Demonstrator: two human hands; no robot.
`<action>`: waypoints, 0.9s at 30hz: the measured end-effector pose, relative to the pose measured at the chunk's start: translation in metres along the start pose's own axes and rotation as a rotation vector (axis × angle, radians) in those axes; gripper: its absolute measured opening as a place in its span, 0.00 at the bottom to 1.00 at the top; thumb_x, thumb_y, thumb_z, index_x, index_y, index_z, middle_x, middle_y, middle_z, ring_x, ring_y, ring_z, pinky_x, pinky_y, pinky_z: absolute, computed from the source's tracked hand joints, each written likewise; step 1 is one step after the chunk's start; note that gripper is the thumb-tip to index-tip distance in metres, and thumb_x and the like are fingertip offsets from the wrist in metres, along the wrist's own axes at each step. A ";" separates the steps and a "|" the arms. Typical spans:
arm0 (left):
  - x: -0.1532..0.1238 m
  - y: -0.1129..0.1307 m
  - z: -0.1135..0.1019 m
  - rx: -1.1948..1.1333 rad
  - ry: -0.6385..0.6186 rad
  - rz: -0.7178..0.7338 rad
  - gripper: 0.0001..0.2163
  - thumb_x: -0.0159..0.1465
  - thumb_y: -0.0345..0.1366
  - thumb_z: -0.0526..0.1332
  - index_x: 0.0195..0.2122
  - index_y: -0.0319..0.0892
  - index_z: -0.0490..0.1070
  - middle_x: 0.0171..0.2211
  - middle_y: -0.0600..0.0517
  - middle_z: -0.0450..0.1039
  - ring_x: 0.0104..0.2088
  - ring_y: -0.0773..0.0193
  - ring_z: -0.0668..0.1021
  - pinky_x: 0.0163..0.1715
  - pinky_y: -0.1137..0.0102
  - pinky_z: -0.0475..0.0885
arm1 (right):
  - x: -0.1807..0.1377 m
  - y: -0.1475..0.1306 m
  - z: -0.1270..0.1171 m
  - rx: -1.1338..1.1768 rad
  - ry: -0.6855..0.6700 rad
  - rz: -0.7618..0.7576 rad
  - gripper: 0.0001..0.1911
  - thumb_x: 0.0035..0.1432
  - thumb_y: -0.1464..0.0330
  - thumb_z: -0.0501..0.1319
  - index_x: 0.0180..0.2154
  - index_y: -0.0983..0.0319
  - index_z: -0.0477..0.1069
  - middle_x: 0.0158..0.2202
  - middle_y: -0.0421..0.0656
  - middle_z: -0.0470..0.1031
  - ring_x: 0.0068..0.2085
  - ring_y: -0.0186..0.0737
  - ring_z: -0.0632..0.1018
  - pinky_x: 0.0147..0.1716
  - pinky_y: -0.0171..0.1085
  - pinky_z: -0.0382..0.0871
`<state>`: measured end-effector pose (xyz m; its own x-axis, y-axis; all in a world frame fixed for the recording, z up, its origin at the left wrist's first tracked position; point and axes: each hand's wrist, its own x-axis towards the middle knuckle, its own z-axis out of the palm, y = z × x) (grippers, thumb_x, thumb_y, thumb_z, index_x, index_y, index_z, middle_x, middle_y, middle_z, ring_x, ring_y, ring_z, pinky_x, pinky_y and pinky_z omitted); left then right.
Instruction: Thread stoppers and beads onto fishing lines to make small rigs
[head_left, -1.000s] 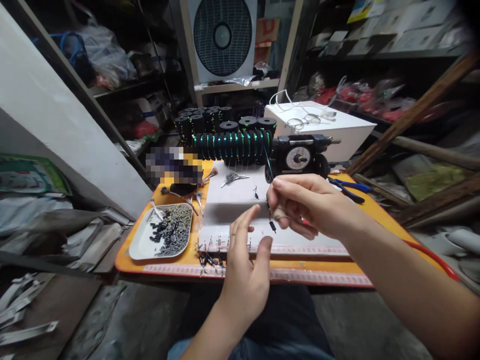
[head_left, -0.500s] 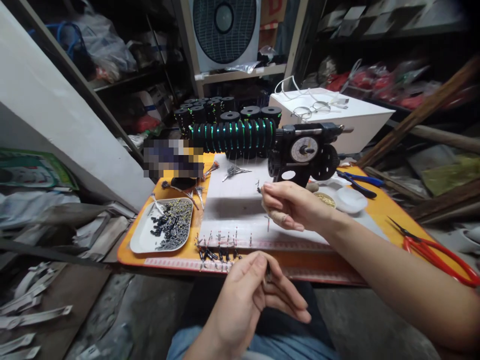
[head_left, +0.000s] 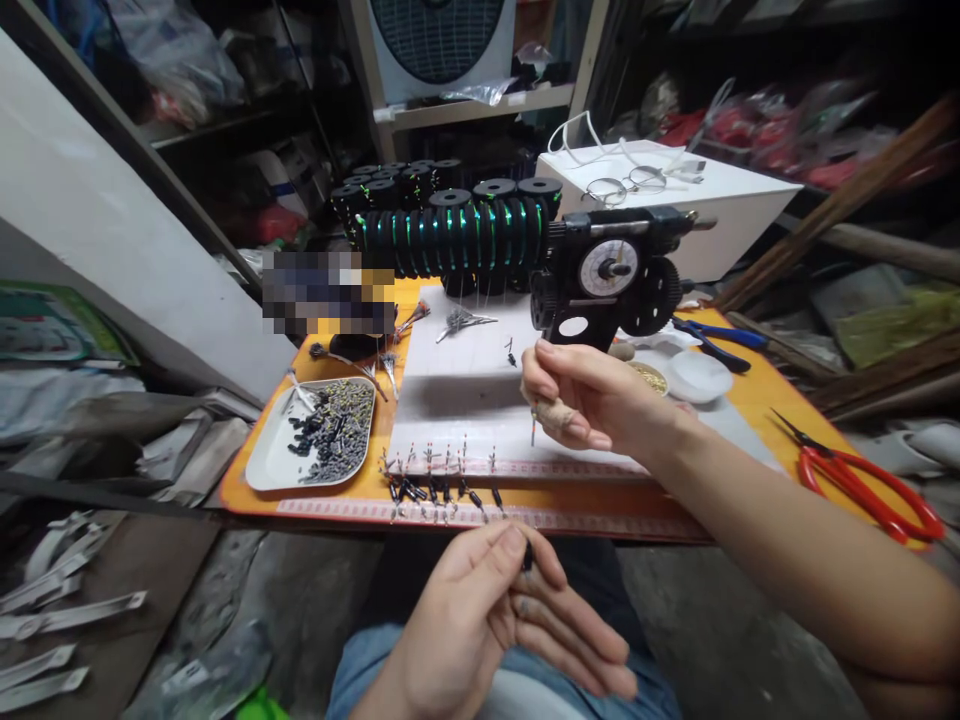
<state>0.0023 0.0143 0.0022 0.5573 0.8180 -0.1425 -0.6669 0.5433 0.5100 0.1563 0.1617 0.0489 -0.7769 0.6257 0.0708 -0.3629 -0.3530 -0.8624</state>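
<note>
My left hand [head_left: 487,610] is low in front of the table edge, palm turned up. Its thumb and index finger pinch a small black cylindrical piece [head_left: 527,556]; the other fingers extend. Above the white paper [head_left: 442,400], my right hand [head_left: 589,400] has its thumb and index finger together and the others curled. Whatever it holds, perhaps a fine line, cannot be made out. A tiny black piece [head_left: 511,355] lies just left of its fingertips. Along the near table edge is a row of small black cylinders [head_left: 433,492] with thin orange-tipped stems.
A white tray [head_left: 259,465] of small grey and black parts stands left. Behind the paper is a black geared device [head_left: 611,270] with a dial, joined to a row of line spools [head_left: 450,240]. Red-handled pliers [head_left: 862,490] and blue-handled pliers [head_left: 720,335] lie right.
The view has tipped down slightly, so the table sits higher in the picture. My left hand's lower fingers have spread and the black piece shows more plainly. My right hand has barely moved.
</note>
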 end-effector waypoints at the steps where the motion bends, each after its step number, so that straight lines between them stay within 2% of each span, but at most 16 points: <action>1: 0.000 -0.002 -0.002 -0.012 -0.017 0.004 0.18 0.73 0.39 0.43 0.34 0.37 0.67 0.31 0.38 0.83 0.31 0.56 0.85 0.28 0.70 0.79 | 0.000 0.000 0.000 0.000 0.001 0.001 0.19 0.67 0.61 0.54 0.27 0.64 0.66 0.14 0.35 0.66 0.10 0.23 0.60 0.08 0.21 0.52; 6: 0.000 -0.015 -0.012 -0.076 -0.089 0.043 0.17 0.72 0.43 0.46 0.34 0.37 0.67 0.32 0.36 0.82 0.31 0.51 0.85 0.26 0.69 0.78 | 0.000 -0.001 0.001 -0.006 0.006 0.004 0.18 0.67 0.60 0.55 0.27 0.63 0.65 0.14 0.35 0.65 0.10 0.22 0.59 0.08 0.21 0.52; 12: -0.002 -0.011 -0.008 -0.035 -0.054 0.000 0.17 0.72 0.42 0.47 0.35 0.37 0.70 0.32 0.38 0.83 0.31 0.53 0.85 0.28 0.68 0.78 | -0.002 -0.001 0.001 -0.034 0.017 0.001 0.19 0.68 0.60 0.53 0.27 0.63 0.65 0.14 0.34 0.65 0.10 0.23 0.58 0.08 0.22 0.50; 14: -0.002 -0.003 -0.003 0.087 -0.002 0.063 0.17 0.71 0.40 0.49 0.35 0.37 0.74 0.34 0.40 0.83 0.35 0.55 0.85 0.35 0.66 0.78 | -0.003 -0.001 0.002 -0.054 0.028 -0.012 0.18 0.67 0.60 0.54 0.28 0.63 0.68 0.14 0.34 0.65 0.10 0.23 0.58 0.08 0.22 0.50; 16: 0.000 0.007 0.002 0.321 0.076 0.178 0.15 0.69 0.36 0.52 0.37 0.35 0.78 0.39 0.41 0.83 0.43 0.57 0.83 0.48 0.65 0.73 | -0.006 -0.002 0.004 -0.078 0.045 -0.031 0.15 0.67 0.62 0.55 0.32 0.64 0.71 0.14 0.33 0.65 0.10 0.22 0.58 0.09 0.22 0.50; 18: 0.004 0.018 0.008 0.537 0.144 0.263 0.14 0.69 0.34 0.53 0.47 0.36 0.76 0.42 0.42 0.82 0.49 0.57 0.80 0.56 0.64 0.66 | -0.008 -0.004 0.006 -0.144 0.072 -0.050 0.14 0.67 0.63 0.56 0.37 0.65 0.74 0.13 0.32 0.64 0.10 0.21 0.57 0.09 0.22 0.48; 19: 0.008 0.024 0.010 0.584 0.154 0.286 0.15 0.70 0.34 0.52 0.54 0.37 0.71 0.41 0.43 0.82 0.47 0.57 0.80 0.56 0.62 0.65 | -0.010 -0.005 0.007 -0.194 0.090 -0.061 0.14 0.67 0.62 0.56 0.38 0.65 0.75 0.13 0.32 0.63 0.10 0.21 0.57 0.09 0.22 0.48; 21: 0.018 0.033 0.015 0.597 0.171 0.306 0.17 0.71 0.36 0.49 0.60 0.41 0.61 0.40 0.44 0.82 0.39 0.57 0.83 0.48 0.60 0.71 | -0.012 -0.006 0.008 -0.300 0.124 -0.082 0.15 0.67 0.61 0.57 0.40 0.64 0.77 0.11 0.32 0.62 0.10 0.22 0.57 0.09 0.23 0.48; 24: 0.035 0.044 0.023 0.626 0.224 0.328 0.14 0.72 0.38 0.47 0.56 0.42 0.60 0.38 0.46 0.81 0.27 0.60 0.84 0.37 0.64 0.75 | -0.013 -0.009 0.008 -0.406 0.156 -0.095 0.16 0.66 0.59 0.57 0.42 0.62 0.78 0.11 0.32 0.62 0.11 0.23 0.58 0.10 0.24 0.51; 27: 0.049 0.052 0.029 0.682 0.201 0.362 0.13 0.72 0.42 0.49 0.51 0.42 0.63 0.33 0.50 0.79 0.21 0.63 0.82 0.28 0.69 0.76 | -0.015 -0.011 0.010 -0.446 0.177 -0.081 0.17 0.65 0.58 0.58 0.45 0.62 0.78 0.11 0.32 0.63 0.11 0.24 0.59 0.09 0.25 0.54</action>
<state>0.0097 0.0772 0.0460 0.2209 0.9752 0.0137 -0.3030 0.0552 0.9514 0.1669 0.1495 0.0623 -0.6419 0.7610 0.0941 -0.1329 0.0104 -0.9911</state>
